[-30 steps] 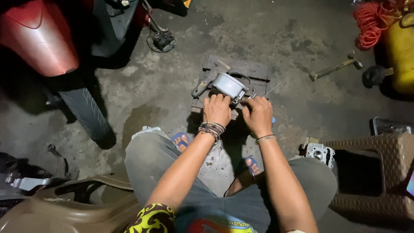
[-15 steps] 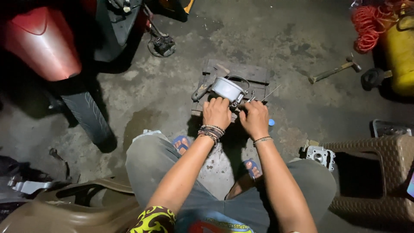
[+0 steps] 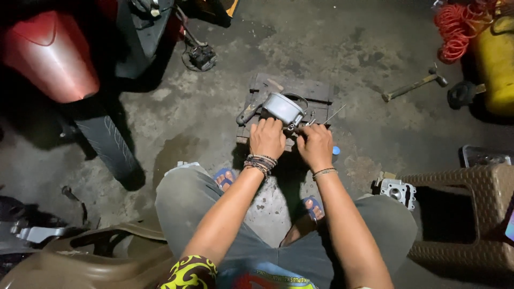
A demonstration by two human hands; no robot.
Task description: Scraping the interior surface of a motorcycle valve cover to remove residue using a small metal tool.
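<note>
Since a second ago: barely shifted, hands still at same spot | left hand [image 3: 267, 138] closed on near side of metal cylinder [image 3: 284, 108] | right hand [image 3: 316, 145] pinching a small part, hard to identify | cylinder on wooden block [image 3: 316, 92], far centre, lying tilted, long axis near-right to far-left, closed end facing far-left | risk: rolling off block if grip loosens.

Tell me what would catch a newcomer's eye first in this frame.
At centre, the left hand and right hand work on a round silver metal part resting on a dark wooden block on the concrete floor. The red motorbike tail glows at upper left. A coiled orange hose and yellow tank stand out at upper right.
</note>
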